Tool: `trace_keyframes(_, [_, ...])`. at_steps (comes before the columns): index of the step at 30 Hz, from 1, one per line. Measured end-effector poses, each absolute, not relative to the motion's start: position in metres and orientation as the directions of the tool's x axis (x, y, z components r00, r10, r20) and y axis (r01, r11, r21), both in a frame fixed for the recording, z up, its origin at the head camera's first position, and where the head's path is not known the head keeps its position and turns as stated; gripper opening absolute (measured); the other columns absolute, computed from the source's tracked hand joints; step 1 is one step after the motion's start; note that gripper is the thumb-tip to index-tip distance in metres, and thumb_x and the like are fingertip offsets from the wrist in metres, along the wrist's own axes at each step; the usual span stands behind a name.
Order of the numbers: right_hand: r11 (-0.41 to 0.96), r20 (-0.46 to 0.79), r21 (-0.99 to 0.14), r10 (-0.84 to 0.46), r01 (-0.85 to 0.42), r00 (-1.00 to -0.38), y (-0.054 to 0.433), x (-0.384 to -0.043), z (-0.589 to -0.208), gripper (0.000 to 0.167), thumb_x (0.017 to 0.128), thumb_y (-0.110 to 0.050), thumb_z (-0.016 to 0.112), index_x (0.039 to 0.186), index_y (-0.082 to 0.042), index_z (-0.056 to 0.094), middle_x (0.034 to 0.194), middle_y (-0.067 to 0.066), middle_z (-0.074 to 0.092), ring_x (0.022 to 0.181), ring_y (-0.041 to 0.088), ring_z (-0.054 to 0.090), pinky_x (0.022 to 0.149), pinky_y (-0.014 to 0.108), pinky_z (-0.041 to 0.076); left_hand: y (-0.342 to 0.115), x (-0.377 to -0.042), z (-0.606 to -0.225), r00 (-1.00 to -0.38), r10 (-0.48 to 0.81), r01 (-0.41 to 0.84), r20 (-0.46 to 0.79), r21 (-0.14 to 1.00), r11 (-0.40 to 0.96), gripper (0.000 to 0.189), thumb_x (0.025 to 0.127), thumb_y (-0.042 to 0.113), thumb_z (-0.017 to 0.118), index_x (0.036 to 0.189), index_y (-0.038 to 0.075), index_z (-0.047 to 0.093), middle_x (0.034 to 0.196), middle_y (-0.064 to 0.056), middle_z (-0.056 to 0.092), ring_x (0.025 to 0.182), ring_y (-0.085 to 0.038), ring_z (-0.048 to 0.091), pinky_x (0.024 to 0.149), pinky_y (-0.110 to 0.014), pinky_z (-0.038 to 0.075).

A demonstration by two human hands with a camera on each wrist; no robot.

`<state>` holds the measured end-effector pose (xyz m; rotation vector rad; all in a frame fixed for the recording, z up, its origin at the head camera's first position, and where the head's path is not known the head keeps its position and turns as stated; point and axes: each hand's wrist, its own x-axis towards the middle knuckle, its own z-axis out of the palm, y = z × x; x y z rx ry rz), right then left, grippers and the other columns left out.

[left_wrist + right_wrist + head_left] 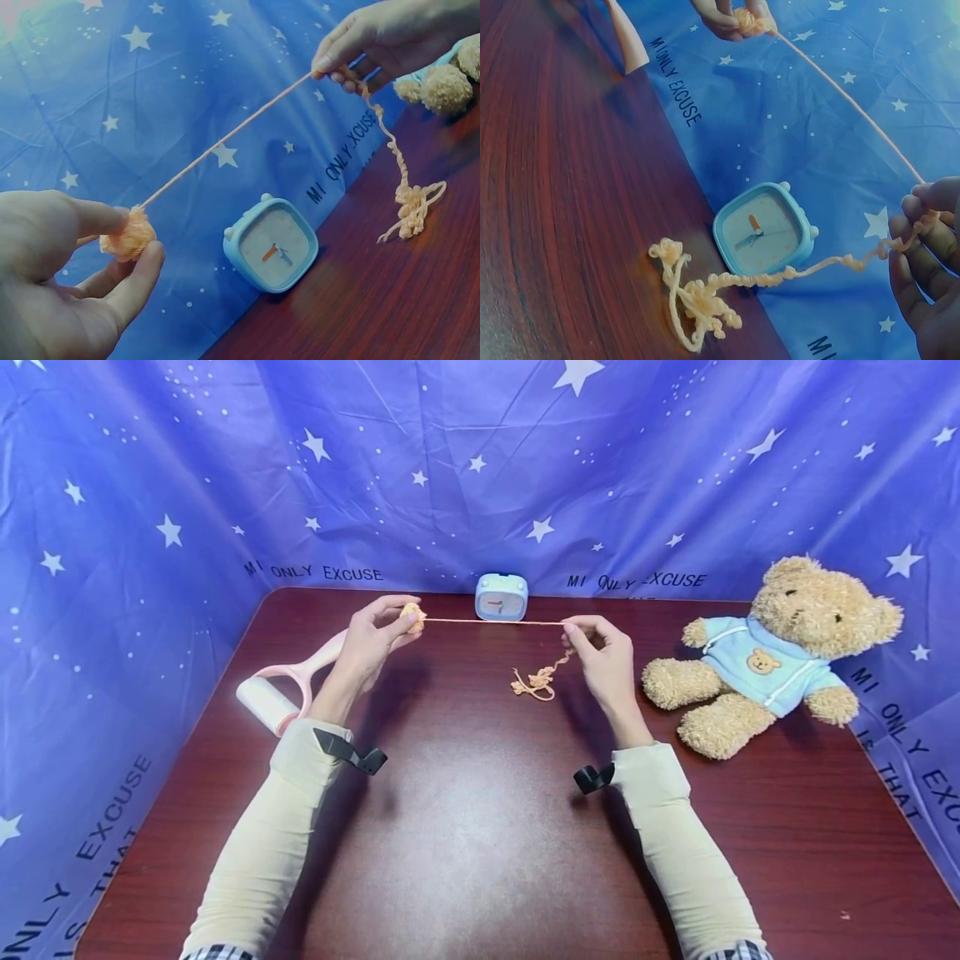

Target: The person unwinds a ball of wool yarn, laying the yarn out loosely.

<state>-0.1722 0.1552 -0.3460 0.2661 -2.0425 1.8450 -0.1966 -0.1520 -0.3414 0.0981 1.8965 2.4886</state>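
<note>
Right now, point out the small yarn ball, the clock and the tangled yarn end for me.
small yarn ball (129, 236): left wrist view, its fuzzy middle, between the fingertips.
clock (763, 229): right wrist view, centre of its face.
tangled yarn end (534, 682): head view, the bunch lying on the table.

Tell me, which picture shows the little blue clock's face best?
The left wrist view: the clock faces the camera, hands clear. The right wrist view shows it tilted, behind tangled yarn. The head view shows it small and far.

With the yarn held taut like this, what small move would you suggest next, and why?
Probably wind the taut yarn onto the small ball that the left hand pinches, the right hand feeding it; a crinkled tail trails loose on the table.
</note>
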Motion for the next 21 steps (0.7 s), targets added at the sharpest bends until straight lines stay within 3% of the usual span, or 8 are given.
trace_keyframes(4, [0.1, 0.397, -0.917, 0.155, -0.385, -0.905, 0.159, -0.175, -0.346, 0.018, 0.09, -0.001, 0.062, 0.099, 0.015, 0.063, 0.073, 0.015, 0.065, 0.061, 0.007, 0.06, 0.059, 0.018, 0.054, -0.152, -0.196, -0.342, -0.996, 0.066, 0.039, 0.058, 0.964, -0.262, 0.034, 0.089, -0.005, 0.061, 0.122, -0.011, 0.053, 0.096, -0.007, 0.065, 0.083, -0.015, 0.067, 0.08, -0.024, 0.059])
trace_keyframes(11, [0.043, 0.398, -0.915, 0.257, -0.401, -0.881, 0.167, -0.179, -0.347, 0.02, 0.09, 0.0, 0.062, 0.1, 0.017, 0.062, 0.071, 0.005, 0.065, 0.063, 0.011, 0.062, 0.061, 0.021, 0.055, -0.152, -0.195, -0.342, -0.996, 0.068, 0.036, 0.052, 0.977, -0.212, 0.031, 0.091, -0.006, 0.058, 0.121, -0.011, 0.054, 0.099, -0.006, 0.064, 0.085, -0.011, 0.067, 0.083, -0.023, 0.058])
trace_keyframes(17, [-0.046, 0.381, -0.907, 0.334, -0.419, -0.862, 0.174, -0.182, -0.348, 0.014, 0.088, 0.004, 0.061, 0.096, 0.017, 0.063, 0.068, 0.005, 0.063, 0.061, 0.011, 0.062, 0.06, 0.019, 0.055, -0.153, -0.195, -0.341, -0.998, 0.042, 0.032, 0.037, 0.994, -0.108, 0.027, 0.094, -0.003, 0.054, 0.12, -0.006, 0.055, 0.097, -0.003, 0.061, 0.082, -0.007, 0.064, 0.082, -0.02, 0.057])
trace_keyframes(21, [-0.049, 0.362, -0.911, 0.377, -0.409, -0.852, 0.182, -0.188, -0.355, 0.013, 0.089, 0.002, 0.062, 0.095, 0.014, 0.064, 0.068, 0.006, 0.064, 0.06, 0.012, 0.062, 0.06, 0.019, 0.055, -0.155, -0.195, -0.339, -1.0, -0.008, 0.027, 0.026, 0.989, -0.148, 0.031, 0.094, -0.005, 0.051, 0.125, -0.004, 0.053, 0.096, -0.006, 0.056, 0.079, -0.008, 0.062, 0.077, -0.019, 0.057])
